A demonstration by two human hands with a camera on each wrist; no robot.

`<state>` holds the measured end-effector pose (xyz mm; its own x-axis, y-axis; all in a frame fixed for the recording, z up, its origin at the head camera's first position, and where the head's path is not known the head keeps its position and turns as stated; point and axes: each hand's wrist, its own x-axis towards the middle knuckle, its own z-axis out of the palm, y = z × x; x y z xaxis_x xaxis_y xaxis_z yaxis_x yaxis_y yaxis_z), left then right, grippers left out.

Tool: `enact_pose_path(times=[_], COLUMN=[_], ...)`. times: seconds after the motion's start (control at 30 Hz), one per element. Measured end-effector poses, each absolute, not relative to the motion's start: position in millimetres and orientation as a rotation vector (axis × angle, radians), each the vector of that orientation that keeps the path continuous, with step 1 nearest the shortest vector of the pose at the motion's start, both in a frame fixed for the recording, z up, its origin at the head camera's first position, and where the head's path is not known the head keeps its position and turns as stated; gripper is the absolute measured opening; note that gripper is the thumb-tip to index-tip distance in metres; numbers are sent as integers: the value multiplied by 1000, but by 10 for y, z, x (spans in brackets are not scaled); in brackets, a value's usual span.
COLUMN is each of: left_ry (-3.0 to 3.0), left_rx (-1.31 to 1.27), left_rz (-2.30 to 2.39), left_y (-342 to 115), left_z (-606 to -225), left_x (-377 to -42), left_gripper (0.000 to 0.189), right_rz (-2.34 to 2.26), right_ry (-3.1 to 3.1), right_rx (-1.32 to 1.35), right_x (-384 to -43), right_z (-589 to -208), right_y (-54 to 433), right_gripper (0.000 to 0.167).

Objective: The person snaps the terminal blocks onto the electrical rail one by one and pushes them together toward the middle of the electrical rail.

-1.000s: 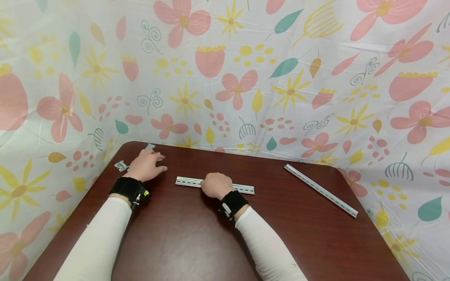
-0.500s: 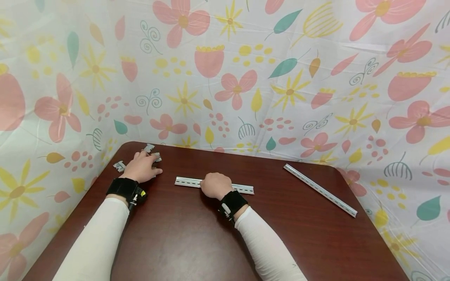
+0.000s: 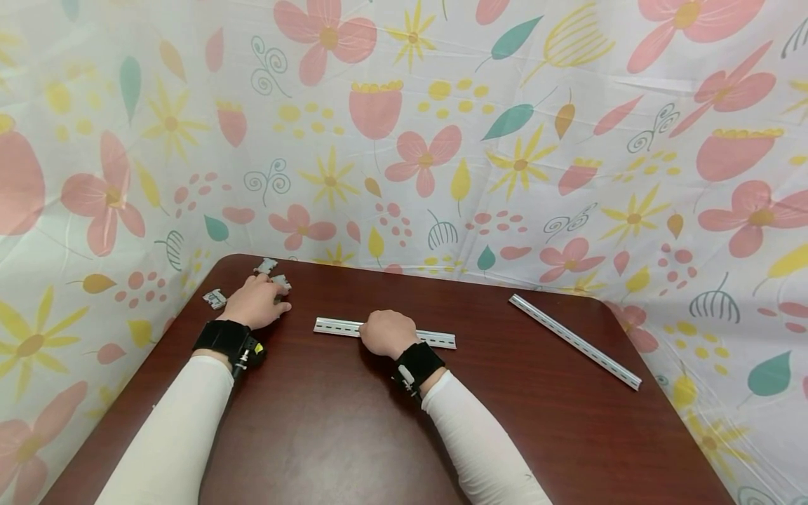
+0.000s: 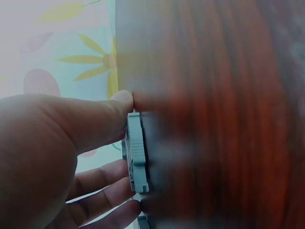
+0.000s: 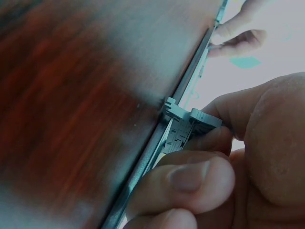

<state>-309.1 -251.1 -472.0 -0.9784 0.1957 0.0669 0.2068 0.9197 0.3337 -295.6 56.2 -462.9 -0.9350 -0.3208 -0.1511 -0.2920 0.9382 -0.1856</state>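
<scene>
In the head view my right hand [image 3: 388, 333] is over the middle of a short slotted DIN rail [image 3: 337, 327]. The right wrist view shows it gripping a grey DIN-rail terminal block [image 5: 177, 131], whose foot end is right at the rail [image 5: 138, 174]. My left hand [image 3: 255, 301] reaches to the far left of the table. In the left wrist view its thumb and fingers close round the two ends of another grey terminal block [image 4: 137, 152]. A further block [image 4: 143, 222] shows below its fingers, partly hidden.
Grey terminal blocks lie at the far left corner: one block [image 3: 266, 266] beyond my left hand, one block [image 3: 214, 299] left of it. A second, longer DIN rail [image 3: 574, 341] lies slanted on the right of the brown table [image 3: 328, 421]. A flowered curtain [image 3: 404, 182] borders the table.
My left hand has shifted slightly left and back from its earlier place, uncovering more of the blocks beyond its fingers. The right hand and the short rail stay where they were.
</scene>
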Motion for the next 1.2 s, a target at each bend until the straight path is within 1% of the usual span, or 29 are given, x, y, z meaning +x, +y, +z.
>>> enact_pose_path(times=[0.13,0.23,0.47,0.7,0.83,1.2], left_ry=[-3037,-3038,-3089,-3160,-3197,-3214], left_rx=[-328,-330,-357,-413,-395,-411], left_rz=[-529,-533,-549,-568,-602,-635], left_y=[-2514,-2524,-2603,-2629,-2621,-2656], left_z=[-4713,-4713,-4675,-4518,-4459,-4487], left_x=[-3092,-3098,-3099,-3038,-3008,-3068], left_gripper=[35,35,45,56,61,54], right_rz=[-238,-244,-256,-253,-251,-254], right_ry=[2911,2907,2911,2927,2926,2923], right_rx=[-466,-465,-456,-452,-452,-453], right_x=[-2959,-2962,-2956,-2956,-2960,-2958], right_z=[-4631,-4628,-4634,-4648,-4649,-4646], right_y=[558,556,554,554,556,555], right_gripper=[45,45,46,47,47,45])
